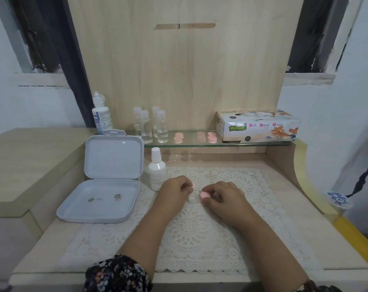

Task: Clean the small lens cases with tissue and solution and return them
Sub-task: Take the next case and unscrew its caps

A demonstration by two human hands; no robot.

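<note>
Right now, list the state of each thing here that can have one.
White box: lid open, upright.
Small bottle: capped, standing.
Big bottle: capped, standing.
Clear vials: capped, on the glass shelf.
Tissue box: opened on top.
Lens case: on the mat, its pink cap pinched by the right hand.
Left hand: pinching the other cap.
Shelf cases: capped.

Small lens case (193,198), clear-white well, flat on the lace between both grips; pink cap (204,194) tilted, pinched at right grip (223,197) fingertips; second pink cap (192,185) tucked under left grip (176,189). Solution bottle (157,171) upright, capped, just beyond left grip. Tissue box (258,127) far beyond right grip.
</note>
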